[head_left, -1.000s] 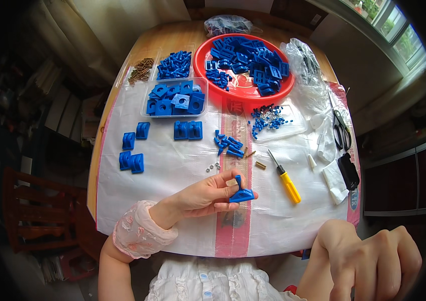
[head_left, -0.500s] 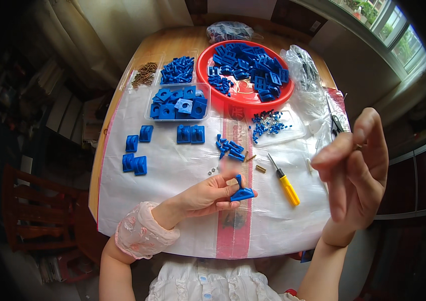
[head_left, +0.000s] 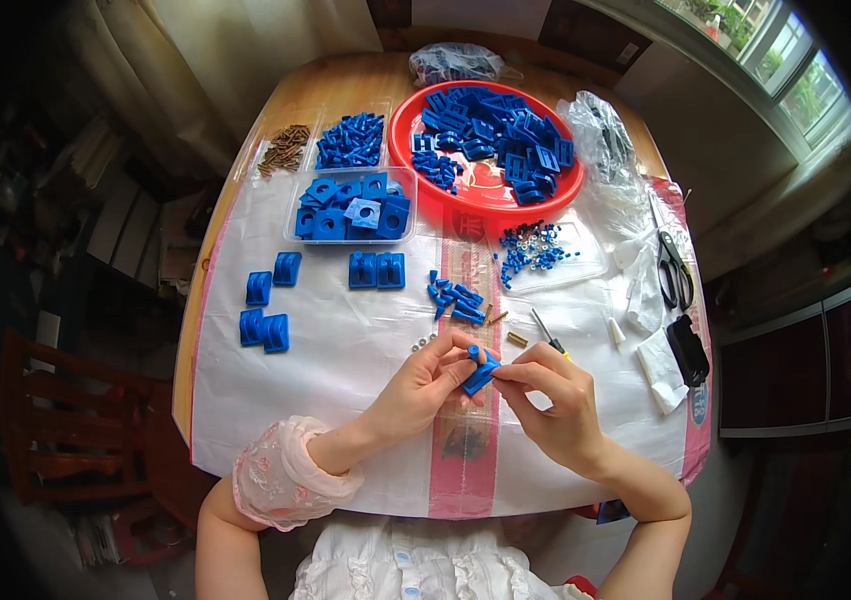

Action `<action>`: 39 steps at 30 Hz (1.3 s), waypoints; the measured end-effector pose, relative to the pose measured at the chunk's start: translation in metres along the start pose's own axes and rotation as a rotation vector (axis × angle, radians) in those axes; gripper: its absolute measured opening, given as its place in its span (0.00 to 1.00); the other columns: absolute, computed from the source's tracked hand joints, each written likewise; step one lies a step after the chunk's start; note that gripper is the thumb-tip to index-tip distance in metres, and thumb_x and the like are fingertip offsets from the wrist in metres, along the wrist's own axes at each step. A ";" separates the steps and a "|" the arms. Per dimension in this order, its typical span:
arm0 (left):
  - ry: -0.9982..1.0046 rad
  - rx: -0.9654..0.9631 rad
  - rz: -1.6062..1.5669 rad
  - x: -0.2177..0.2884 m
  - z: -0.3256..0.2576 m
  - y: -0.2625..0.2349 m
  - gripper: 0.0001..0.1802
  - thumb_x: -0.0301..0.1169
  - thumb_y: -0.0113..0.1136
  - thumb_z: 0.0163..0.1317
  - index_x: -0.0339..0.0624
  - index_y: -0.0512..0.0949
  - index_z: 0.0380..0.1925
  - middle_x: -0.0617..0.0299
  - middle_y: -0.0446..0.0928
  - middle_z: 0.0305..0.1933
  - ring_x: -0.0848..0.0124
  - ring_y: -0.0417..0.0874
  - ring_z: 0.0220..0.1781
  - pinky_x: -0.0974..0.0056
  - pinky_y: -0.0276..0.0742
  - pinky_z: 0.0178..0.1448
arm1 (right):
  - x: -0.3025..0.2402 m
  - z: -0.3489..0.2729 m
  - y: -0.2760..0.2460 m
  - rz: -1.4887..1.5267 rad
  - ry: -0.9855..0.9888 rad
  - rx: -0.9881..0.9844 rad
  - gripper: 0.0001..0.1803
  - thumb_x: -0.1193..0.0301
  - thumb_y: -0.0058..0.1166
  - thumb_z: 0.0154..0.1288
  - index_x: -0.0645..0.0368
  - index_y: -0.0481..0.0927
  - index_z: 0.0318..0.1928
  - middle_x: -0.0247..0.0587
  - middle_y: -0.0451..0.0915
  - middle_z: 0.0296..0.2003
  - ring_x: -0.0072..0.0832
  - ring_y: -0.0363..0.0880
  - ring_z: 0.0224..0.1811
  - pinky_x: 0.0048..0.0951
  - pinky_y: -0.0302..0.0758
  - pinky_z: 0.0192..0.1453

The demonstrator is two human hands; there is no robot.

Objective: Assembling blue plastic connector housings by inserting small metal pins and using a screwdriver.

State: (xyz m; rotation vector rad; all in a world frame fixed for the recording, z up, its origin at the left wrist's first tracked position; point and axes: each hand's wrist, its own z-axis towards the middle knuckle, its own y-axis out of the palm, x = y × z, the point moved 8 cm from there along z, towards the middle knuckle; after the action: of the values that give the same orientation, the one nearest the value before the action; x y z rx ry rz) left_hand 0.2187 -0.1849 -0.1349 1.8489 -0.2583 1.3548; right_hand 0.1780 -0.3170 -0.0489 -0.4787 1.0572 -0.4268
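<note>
In front of my body, my left hand [head_left: 435, 382] is closed round a small blue plastic part [head_left: 481, 374] with a short stem standing up from a wedge-shaped base. My right hand [head_left: 557, 405] has its thumb and forefinger pinched together against the part's right side. Whatever tiny thing those fingertips may hold is hidden. A screwdriver [head_left: 542, 324] lies just beyond my right hand, which covers most of its yellow handle. Past my left hand are a loose pile of blue stems [head_left: 457, 301], small brass-coloured pins [head_left: 497, 318], a brass cylinder [head_left: 516, 340] and several small rings [head_left: 423, 342].
Several finished-looking blue pieces [head_left: 263, 331] stand at the left. Behind are a clear box of blue plates [head_left: 297, 230], brown screws [head_left: 285, 148] and a red basin [head_left: 400, 150] of blue parts. Black scissors [head_left: 675, 270], white tissue [head_left: 661, 370] and plastic bags [head_left: 600, 140] lie right.
My right hand has come down and left from its raised place at the right to the blue part. My left hand has turned the part and tilted its stem, still holding it.
</note>
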 end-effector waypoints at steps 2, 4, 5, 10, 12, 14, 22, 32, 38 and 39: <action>0.055 0.019 0.042 0.004 -0.001 0.001 0.08 0.32 0.49 0.82 0.45 0.71 0.55 0.57 0.79 0.57 0.77 0.81 0.43 0.71 0.80 0.48 | 0.000 0.000 0.001 0.023 0.019 0.017 0.12 0.87 0.64 0.60 0.64 0.84 0.44 0.42 0.80 0.33 0.32 0.85 0.33 0.28 0.81 0.35; 0.087 0.031 0.045 0.007 -0.001 0.002 0.08 0.32 0.49 0.82 0.45 0.72 0.55 0.57 0.79 0.59 0.76 0.83 0.45 0.68 0.82 0.52 | 0.000 -0.002 0.002 0.029 0.026 0.016 0.13 0.88 0.63 0.60 0.65 0.83 0.45 0.42 0.81 0.34 0.32 0.86 0.33 0.28 0.83 0.36; 0.093 0.034 0.056 0.008 -0.001 0.003 0.08 0.31 0.49 0.82 0.44 0.72 0.55 0.57 0.79 0.59 0.75 0.84 0.46 0.68 0.83 0.52 | 0.001 -0.003 0.002 0.032 0.030 0.016 0.13 0.88 0.63 0.60 0.66 0.82 0.45 0.43 0.81 0.34 0.32 0.87 0.34 0.28 0.83 0.37; 0.093 0.041 0.138 0.009 -0.004 0.004 0.08 0.27 0.49 0.81 0.43 0.72 0.56 0.58 0.77 0.59 0.72 0.86 0.48 0.68 0.84 0.54 | 0.004 -0.005 0.004 0.021 0.055 -0.007 0.13 0.88 0.62 0.60 0.64 0.79 0.45 0.41 0.82 0.35 0.29 0.84 0.30 0.26 0.80 0.32; 0.133 0.056 0.185 0.010 -0.005 0.005 0.09 0.25 0.49 0.80 0.42 0.72 0.56 0.59 0.76 0.57 0.72 0.87 0.50 0.68 0.85 0.52 | 0.003 -0.005 0.004 0.007 0.074 -0.026 0.13 0.88 0.62 0.60 0.63 0.79 0.44 0.40 0.82 0.34 0.27 0.83 0.29 0.25 0.78 0.31; 0.160 0.064 0.223 0.012 -0.005 0.007 0.09 0.23 0.49 0.80 0.41 0.73 0.56 0.60 0.75 0.56 0.71 0.87 0.50 0.69 0.86 0.51 | -0.001 -0.004 0.004 -0.010 0.077 -0.038 0.13 0.87 0.62 0.61 0.63 0.79 0.44 0.39 0.81 0.32 0.26 0.82 0.28 0.24 0.76 0.29; 0.114 0.086 0.257 0.013 -0.008 0.008 0.09 0.26 0.51 0.80 0.41 0.73 0.56 0.58 0.73 0.63 0.74 0.83 0.54 0.69 0.86 0.51 | -0.005 -0.001 0.003 -0.016 0.026 0.013 0.14 0.86 0.66 0.60 0.63 0.79 0.45 0.40 0.79 0.37 0.26 0.82 0.32 0.25 0.78 0.32; 0.200 0.062 0.174 0.011 -0.007 0.009 0.09 0.24 0.48 0.80 0.39 0.70 0.56 0.57 0.70 0.63 0.68 0.84 0.58 0.66 0.84 0.63 | 0.027 -0.005 -0.003 0.112 0.255 0.018 0.08 0.82 0.72 0.58 0.64 0.86 0.36 0.37 0.81 0.33 0.21 0.82 0.32 0.23 0.78 0.33; 0.169 0.052 0.140 0.007 -0.006 0.011 0.09 0.24 0.48 0.80 0.38 0.69 0.56 0.58 0.70 0.62 0.68 0.85 0.58 0.65 0.84 0.64 | 0.028 -0.009 0.002 0.142 0.198 0.068 0.06 0.82 0.71 0.59 0.64 0.87 0.36 0.37 0.81 0.29 0.22 0.81 0.27 0.25 0.76 0.30; 0.161 0.052 0.150 0.008 -0.007 0.011 0.09 0.24 0.48 0.80 0.38 0.69 0.56 0.58 0.71 0.62 0.68 0.85 0.58 0.65 0.84 0.64 | 0.024 -0.008 0.002 0.110 0.166 0.062 0.06 0.82 0.71 0.60 0.64 0.87 0.36 0.37 0.81 0.29 0.22 0.81 0.27 0.25 0.76 0.29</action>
State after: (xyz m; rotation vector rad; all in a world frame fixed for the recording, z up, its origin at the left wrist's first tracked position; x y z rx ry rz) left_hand 0.2106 -0.1852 -0.1223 1.7801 -0.2844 1.6183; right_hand 0.1809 -0.3299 -0.0705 -0.3323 1.2212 -0.4053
